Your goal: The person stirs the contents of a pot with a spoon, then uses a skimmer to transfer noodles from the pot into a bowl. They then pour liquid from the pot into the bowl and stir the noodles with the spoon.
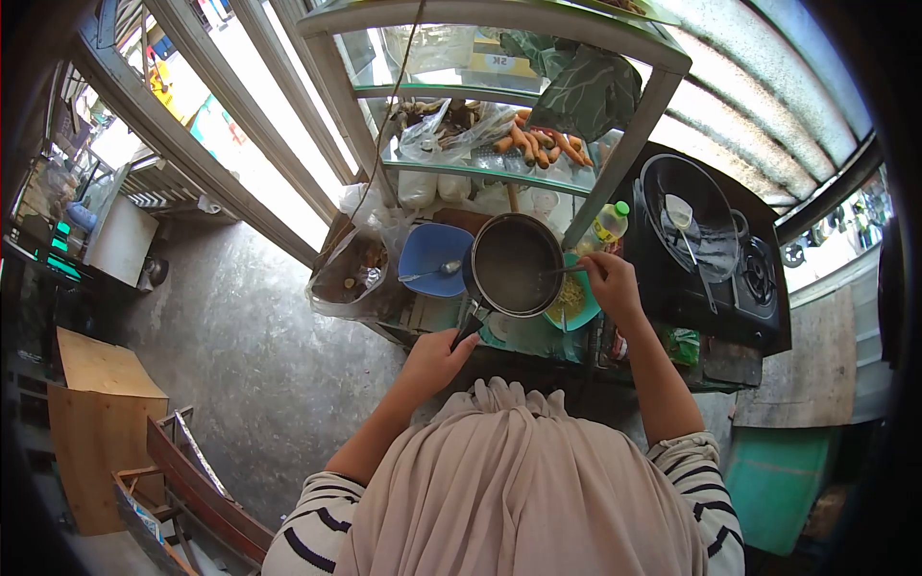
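Observation:
My left hand (434, 362) is closed around the black handle of a saucepan (517, 264), which has cloudy liquid in it. In my right hand (612, 285) is the thin handle of a metal utensil (569, 270), reaching over the saucepan's right rim; its far end is hidden. Partly under that rim and below my right hand sits a green bowl (586, 313) with yellowish noodles (569, 300). To the saucepan's left stands a blue bowl (415, 252) with a metal spoon (437, 271) resting in it.
Behind the bowls rises a glass-shelved cabinet (461, 176) holding carrots (541, 144) and plastic bags. A bottle with a green cap (611, 221) stands by its right post. On the right, a wok (687, 206) sits on a black stove (759, 278). A plastic bag (336, 288) lies at the counter's left end.

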A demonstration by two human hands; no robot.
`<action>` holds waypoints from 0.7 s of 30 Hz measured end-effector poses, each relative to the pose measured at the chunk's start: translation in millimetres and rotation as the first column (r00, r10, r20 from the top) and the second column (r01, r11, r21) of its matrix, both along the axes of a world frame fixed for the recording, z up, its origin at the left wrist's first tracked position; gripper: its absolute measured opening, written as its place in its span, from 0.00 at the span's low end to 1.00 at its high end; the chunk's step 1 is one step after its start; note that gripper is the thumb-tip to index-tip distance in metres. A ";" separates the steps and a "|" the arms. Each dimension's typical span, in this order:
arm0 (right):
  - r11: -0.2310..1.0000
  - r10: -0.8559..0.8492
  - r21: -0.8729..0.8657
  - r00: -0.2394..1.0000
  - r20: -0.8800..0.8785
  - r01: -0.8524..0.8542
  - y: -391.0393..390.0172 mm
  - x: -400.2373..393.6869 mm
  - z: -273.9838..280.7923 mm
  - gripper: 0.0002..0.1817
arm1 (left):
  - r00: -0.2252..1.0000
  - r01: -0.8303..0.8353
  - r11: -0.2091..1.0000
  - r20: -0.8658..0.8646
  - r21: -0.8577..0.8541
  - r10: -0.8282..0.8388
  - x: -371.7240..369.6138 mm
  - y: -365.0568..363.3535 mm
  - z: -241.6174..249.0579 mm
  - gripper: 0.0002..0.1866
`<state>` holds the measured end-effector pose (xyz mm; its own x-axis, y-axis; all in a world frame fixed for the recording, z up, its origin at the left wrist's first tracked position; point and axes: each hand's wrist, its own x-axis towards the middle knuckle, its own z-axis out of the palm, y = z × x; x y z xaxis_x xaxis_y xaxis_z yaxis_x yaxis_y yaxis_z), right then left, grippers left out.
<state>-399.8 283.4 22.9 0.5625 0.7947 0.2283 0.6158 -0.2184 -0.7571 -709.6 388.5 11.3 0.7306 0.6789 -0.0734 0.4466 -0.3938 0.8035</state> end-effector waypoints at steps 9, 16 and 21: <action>0.988 -0.054 -0.152 0.876 -0.479 -0.022 -15.0 2.6 -29.6 0.11 | 0.998 -0.020 1.000 -0.067 -0.013 0.019 11.1 -2.2 3.8 0.27; 0.999 0.000 -0.031 0.661 -0.750 -0.034 -25.7 21.6 -23.7 0.11 | 0.996 -0.046 0.998 -0.073 -0.032 0.044 23.3 -9.1 0.5 0.27; 0.997 -0.001 -0.059 0.773 -0.634 -0.048 -27.1 46.4 -20.0 0.11 | 0.994 -0.089 0.996 -0.069 -0.005 0.089 38.4 -19.4 4.3 0.27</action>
